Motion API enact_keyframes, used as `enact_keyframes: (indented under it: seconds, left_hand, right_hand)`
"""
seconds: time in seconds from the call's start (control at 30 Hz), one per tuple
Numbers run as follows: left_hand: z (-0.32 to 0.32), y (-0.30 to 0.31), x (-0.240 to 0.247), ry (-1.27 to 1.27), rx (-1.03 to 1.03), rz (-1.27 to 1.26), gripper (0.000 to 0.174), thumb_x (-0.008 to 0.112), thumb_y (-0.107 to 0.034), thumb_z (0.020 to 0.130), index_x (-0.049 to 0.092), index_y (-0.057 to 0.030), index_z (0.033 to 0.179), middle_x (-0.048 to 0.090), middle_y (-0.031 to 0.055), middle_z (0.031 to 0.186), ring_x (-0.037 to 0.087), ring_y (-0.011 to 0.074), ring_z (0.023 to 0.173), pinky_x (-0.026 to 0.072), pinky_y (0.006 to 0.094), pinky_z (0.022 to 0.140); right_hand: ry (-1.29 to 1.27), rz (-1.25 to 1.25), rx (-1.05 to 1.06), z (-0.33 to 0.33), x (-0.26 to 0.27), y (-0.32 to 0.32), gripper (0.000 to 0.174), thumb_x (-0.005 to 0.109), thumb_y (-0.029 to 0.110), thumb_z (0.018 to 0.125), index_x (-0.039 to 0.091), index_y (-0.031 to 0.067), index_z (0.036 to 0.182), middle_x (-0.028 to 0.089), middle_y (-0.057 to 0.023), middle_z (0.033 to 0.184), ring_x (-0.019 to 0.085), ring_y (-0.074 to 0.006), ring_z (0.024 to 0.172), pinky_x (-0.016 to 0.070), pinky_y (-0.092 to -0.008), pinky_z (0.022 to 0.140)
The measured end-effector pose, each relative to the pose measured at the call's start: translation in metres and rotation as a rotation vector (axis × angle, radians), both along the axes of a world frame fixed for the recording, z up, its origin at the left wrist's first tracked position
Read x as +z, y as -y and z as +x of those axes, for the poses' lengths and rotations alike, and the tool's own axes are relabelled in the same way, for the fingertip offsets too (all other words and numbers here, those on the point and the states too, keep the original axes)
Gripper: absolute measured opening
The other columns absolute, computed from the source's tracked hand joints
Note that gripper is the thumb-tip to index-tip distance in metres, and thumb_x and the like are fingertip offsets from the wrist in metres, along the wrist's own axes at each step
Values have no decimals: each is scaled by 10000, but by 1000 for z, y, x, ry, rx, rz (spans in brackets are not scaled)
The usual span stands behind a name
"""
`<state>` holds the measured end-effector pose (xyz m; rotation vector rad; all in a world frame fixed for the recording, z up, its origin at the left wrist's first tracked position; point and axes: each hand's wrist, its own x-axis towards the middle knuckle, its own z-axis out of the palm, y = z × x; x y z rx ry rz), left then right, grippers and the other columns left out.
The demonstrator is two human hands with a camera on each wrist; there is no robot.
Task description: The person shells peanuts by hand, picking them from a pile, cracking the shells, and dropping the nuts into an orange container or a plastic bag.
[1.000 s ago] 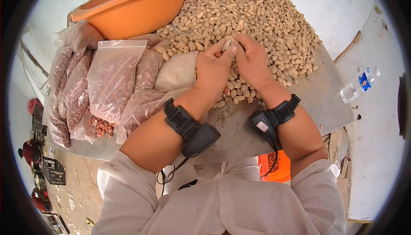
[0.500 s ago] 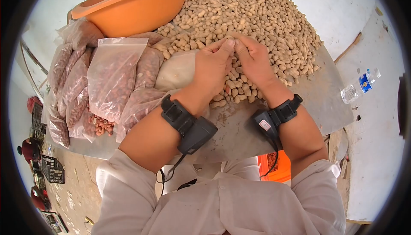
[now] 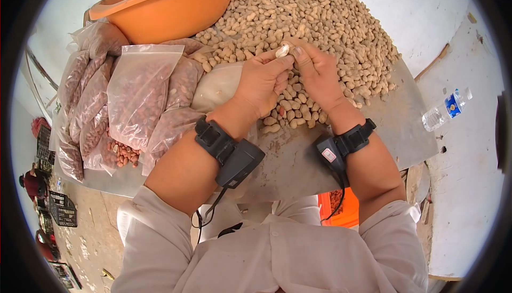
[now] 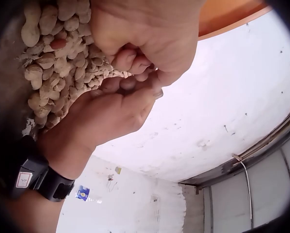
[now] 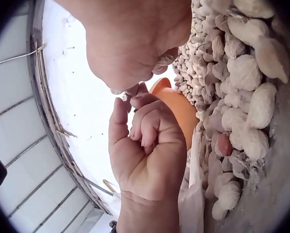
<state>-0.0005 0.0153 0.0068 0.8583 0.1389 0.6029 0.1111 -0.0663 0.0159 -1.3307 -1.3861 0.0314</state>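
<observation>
Over the near edge of a heap of unshelled peanuts [image 3: 320, 21], both hands meet at one peanut shell [image 3: 282, 51] whose pale inside shows. My left hand [image 3: 264, 79] pinches the shell between thumb and forefinger, its other fingers curled in. My right hand [image 3: 320, 77] holds the shell's right side, thumb bent and forefinger behind it. In the right wrist view, the left hand [image 5: 152, 150] is seen from its palm side, fingertips at the shell. One red peanut kernel [image 5: 224, 144] lies among the peanuts below the hands.
Clear bags of red kernels [image 3: 138, 95] are piled on the metal table [image 3: 288, 173] at left, with loose kernels [image 3: 125, 155] beside them. An orange basin [image 3: 170, 15] stands behind. A plastic bottle [image 3: 448, 109] is at right; an orange container [image 3: 341, 209] sits below the table edge.
The hands have drawn slightly apart at the thumbs, and the shell's pale inside now shows between them. My left forearm has shifted a little to the left.
</observation>
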Motion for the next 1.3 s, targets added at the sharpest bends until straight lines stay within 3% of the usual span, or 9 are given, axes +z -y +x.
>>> enact_keyframes:
  seconds: [0.27,0.37,0.47,0.57,0.77,0.87,1.3]
  left_hand:
    - [-1,5,5,-18,120,86,22,571,-59,842,568,-37,844,466,-49,653,365,31,485,272,180,419]
    - [-1,-1,0,37,76,135,134,603,-92,835,584,-1,931,479,-24,615,383,60,468,302,205,424]
    - [-1,-1,2,44,53,130,136,614,-118,837,585,-4,906,490,-16,634,384,63,481,305,208,432]
    - [-2,1,5,17,96,146,138,611,-127,842,572,-8,900,493,-12,654,382,59,492,300,206,434]
    - [-1,-1,4,63,98,185,122,597,-125,851,547,-27,904,515,-5,686,384,37,505,300,185,435]
    - [0,6,6,122,120,223,119,594,-125,851,547,-29,904,525,-4,677,413,33,517,324,170,443]
    - [3,15,8,66,287,364,148,579,-149,856,514,-54,763,495,-31,628,449,31,535,372,186,449]
  right_hand:
    - [-23,-40,-29,-9,2,2,283,452,129,919,543,-5,1151,641,-137,949,596,-152,842,464,-264,769]
    - [23,39,-9,-6,-2,-1,288,442,134,923,538,-5,1157,639,-143,962,596,-156,838,465,-264,763]
    - [-15,37,30,-7,-4,-1,301,433,157,931,533,2,1168,640,-110,946,574,-131,771,465,-247,712]
    - [-226,-78,114,-11,1,3,316,430,190,938,530,17,1182,610,-38,837,510,-84,682,442,-220,628]
    - [-437,-30,243,-18,-3,2,323,435,210,940,535,15,1177,478,38,691,379,-16,583,328,-161,509]
    - [-549,63,236,-25,-5,-1,322,431,204,941,540,2,1166,481,42,679,363,-14,559,309,-156,490]
    - [-546,148,67,-40,1,2,268,427,169,928,584,-6,1057,496,35,655,404,-24,568,357,-185,485]
